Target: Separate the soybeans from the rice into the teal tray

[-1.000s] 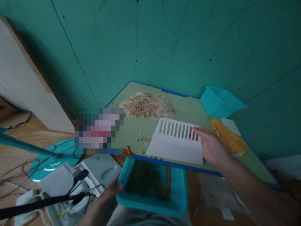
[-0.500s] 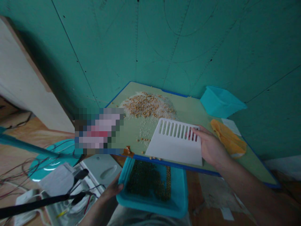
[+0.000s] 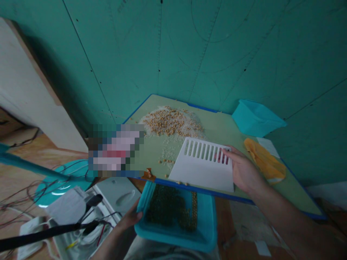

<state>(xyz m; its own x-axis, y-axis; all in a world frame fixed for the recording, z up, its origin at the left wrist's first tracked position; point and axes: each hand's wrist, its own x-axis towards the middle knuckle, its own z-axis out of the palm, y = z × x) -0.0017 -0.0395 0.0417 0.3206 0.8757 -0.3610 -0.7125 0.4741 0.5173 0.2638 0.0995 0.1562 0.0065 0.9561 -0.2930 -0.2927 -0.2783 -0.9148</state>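
My right hand [image 3: 244, 169] grips the right edge of a white slotted plastic plate [image 3: 202, 175], thumb on top near its row of slots. The plate lies low over the front of a pale green board [image 3: 225, 124] with a blue edge. Behind it spreads a pile of yellow beans mixed with white grains [image 3: 170, 121]; some grains and beans trail toward the board's front edge. Below that edge, my left hand [image 3: 132, 218] is closed on the left rim of a teal plastic bin [image 3: 179, 240]. Dark green beans and some yellow ones lie in the bin.
A folded teal paper container [image 3: 256, 117] and an orange cloth-like piece [image 3: 264, 160] sit on the board's right side. A blurred-out item [image 3: 116, 150] lies at its left. A green wall [image 3: 173, 47] rises behind. Cables and a teal stool [image 3: 62, 184] are at the left.
The whole view has shifted slightly to the right. Both hands keep their grips, and the plate has hardly moved on the board.
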